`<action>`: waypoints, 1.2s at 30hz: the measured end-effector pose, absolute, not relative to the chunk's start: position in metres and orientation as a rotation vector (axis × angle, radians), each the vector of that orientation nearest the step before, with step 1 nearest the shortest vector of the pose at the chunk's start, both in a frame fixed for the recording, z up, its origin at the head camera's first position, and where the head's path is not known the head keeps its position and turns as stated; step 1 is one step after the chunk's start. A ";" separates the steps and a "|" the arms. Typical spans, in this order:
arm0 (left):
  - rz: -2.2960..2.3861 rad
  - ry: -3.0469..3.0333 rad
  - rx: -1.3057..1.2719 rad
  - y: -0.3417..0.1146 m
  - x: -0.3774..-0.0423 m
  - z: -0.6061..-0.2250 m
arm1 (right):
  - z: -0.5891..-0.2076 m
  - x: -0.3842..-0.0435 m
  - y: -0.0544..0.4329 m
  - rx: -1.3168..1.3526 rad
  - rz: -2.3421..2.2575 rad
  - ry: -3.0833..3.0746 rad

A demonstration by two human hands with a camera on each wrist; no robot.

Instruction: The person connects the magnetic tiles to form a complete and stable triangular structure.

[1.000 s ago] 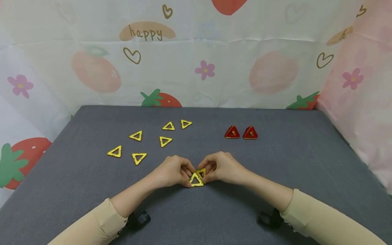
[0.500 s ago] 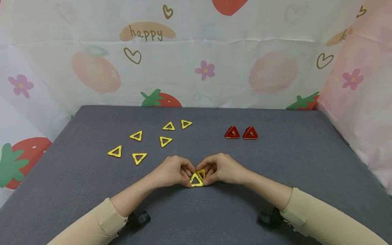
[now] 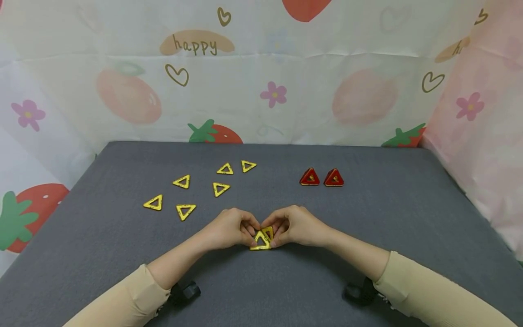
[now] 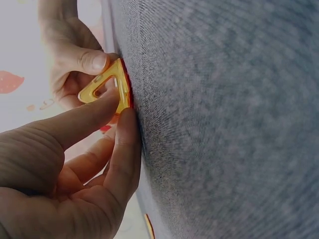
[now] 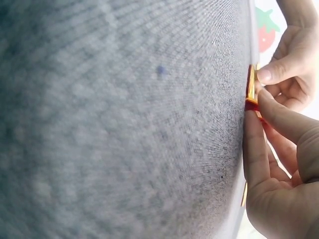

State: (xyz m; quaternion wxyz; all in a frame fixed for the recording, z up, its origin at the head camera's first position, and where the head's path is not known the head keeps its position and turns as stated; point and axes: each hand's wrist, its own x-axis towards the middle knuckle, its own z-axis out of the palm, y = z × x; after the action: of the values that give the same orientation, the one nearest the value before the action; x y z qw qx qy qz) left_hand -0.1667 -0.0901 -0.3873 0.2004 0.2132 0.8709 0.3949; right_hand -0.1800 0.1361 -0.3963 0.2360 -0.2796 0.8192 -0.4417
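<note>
In the head view, my left hand [image 3: 230,228] and right hand [image 3: 300,225] meet low in the middle, just over the grey cloth. Between them two yellow triangular magnetic tiles [image 3: 260,248] join at an angle, one facing me and the other [image 3: 270,232] leaning behind at the right. Thumb and fingers of my left hand pinch the front tile; its thumb lies across the tile's face [image 4: 89,93] in the left wrist view. My right hand pinches the right side of the joined tiles. A red edge [image 5: 251,105] shows by its fingertips in the right wrist view.
Several loose yellow triangular tiles [image 3: 185,211] lie flat at the left and centre back. Two small red pyramids [image 3: 309,177] stand side by side at the back right. A printed curtain [image 3: 273,68] hangs behind the grey-covered table [image 3: 408,204].
The front tile has shifted slightly left, and my left thumb now overlaps its corner. The right hand and rear tile have settled a little lower. The loose tiles and red pyramids have stayed put.
</note>
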 end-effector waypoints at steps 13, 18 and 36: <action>1.075 2.473 0.561 -0.092 -0.166 -0.383 | -0.395 -0.178 0.135 -0.775 -1.193 2.274; 1.084 2.528 0.534 -0.100 -0.169 -0.381 | -0.395 -0.178 0.135 -0.772 -1.195 2.284; 1.031 2.872 0.246 -0.142 -0.215 -0.372 | -0.396 -0.179 0.136 -0.768 -1.219 2.258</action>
State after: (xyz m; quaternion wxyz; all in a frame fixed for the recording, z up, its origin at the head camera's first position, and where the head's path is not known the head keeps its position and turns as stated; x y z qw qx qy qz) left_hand -0.2152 -0.1418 -0.3722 0.0399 0.0803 0.9374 0.3365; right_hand -0.1791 0.1360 -0.3961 0.2296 -0.2792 0.8204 -0.4430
